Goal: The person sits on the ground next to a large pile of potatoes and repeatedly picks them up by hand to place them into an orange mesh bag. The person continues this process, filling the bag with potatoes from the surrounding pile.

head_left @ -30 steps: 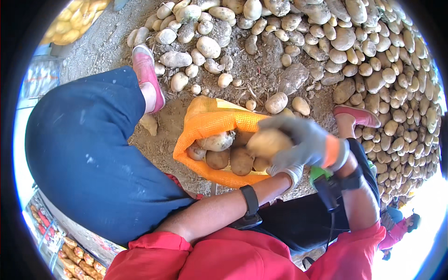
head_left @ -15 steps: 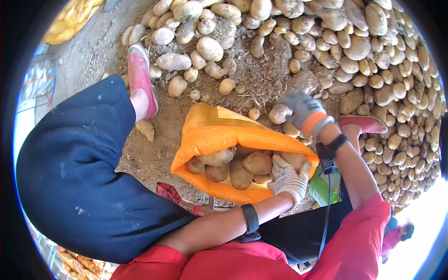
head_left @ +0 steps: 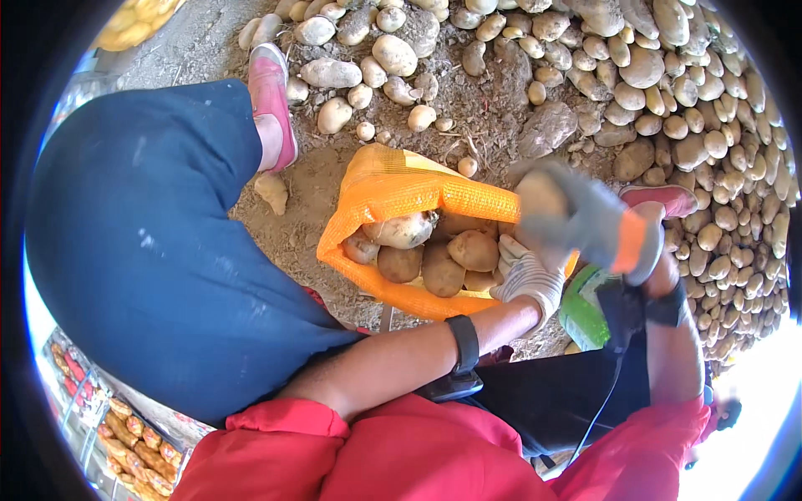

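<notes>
Right of centre, blurred: right hand [head_left: 589,219], gripping a potato [head_left: 541,197], at the upper-right rim of the orange bag [head_left: 393,194]. Bag's mouth lies just lower left of it, long axis running left–right. Left hand [head_left: 533,280] is nearer, fingers inside the mouth's right end; grip cannot be told. Potato heap [head_left: 710,150] beyond, upper right.

Potatoes [head_left: 443,269] lie in the sack [head_left: 393,189], with the left hand [head_left: 528,284] at its mouth's right end and the right hand [head_left: 589,215] just above. Beyond the sack are loose potatoes [head_left: 395,55] (a single potato [head_left: 467,166] sits just off its far edge). The potato heap [head_left: 725,219] spreads to its right, one shoe [head_left: 269,93] to its far left.
</notes>
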Available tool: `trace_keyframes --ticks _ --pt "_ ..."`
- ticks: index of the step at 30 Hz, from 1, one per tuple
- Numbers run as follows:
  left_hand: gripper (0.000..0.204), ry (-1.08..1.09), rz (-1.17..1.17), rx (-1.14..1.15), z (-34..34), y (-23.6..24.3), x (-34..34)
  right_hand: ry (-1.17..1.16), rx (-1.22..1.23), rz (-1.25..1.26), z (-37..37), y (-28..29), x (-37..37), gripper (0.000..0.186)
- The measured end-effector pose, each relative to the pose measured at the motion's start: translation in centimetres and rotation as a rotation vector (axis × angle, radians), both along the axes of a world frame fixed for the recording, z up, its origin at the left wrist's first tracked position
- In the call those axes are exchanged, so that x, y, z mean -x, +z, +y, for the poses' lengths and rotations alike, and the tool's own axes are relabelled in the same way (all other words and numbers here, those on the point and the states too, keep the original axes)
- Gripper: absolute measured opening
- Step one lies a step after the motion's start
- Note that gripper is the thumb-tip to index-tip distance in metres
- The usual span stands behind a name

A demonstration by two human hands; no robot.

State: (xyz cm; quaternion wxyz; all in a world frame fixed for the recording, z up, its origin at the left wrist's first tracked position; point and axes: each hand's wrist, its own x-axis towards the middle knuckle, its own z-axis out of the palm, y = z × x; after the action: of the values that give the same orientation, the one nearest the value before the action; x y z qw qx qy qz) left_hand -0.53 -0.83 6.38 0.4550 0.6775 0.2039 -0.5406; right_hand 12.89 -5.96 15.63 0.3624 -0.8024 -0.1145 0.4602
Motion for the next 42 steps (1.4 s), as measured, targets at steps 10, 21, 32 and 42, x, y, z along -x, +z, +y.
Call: trace_keyframes --ticks 10,21,32,42 --pt "0.098 0.077 0.174 0.574 4.7 2.3 3.3 0.317 0.255 0.071 7.2 -6.3 5.0 0.058" --pt "0.107 0.093 -0.099 -0.195 -1.2 -0.9 1.7 0.061 0.188 0.071 5.1 -0.2 1.5 0.057" --pt "0.040 -0.513 -0.081 0.261 3.5 0.6 -2.3 -0.391 0.418 -0.302 -8.5 -4.7 11.1 0.051" --pt "0.097 -1.021 -0.786 -0.334 13.9 4.1 -12.3 -0.364 0.468 -0.405 -4.5 -1.3 11.3 0.040"
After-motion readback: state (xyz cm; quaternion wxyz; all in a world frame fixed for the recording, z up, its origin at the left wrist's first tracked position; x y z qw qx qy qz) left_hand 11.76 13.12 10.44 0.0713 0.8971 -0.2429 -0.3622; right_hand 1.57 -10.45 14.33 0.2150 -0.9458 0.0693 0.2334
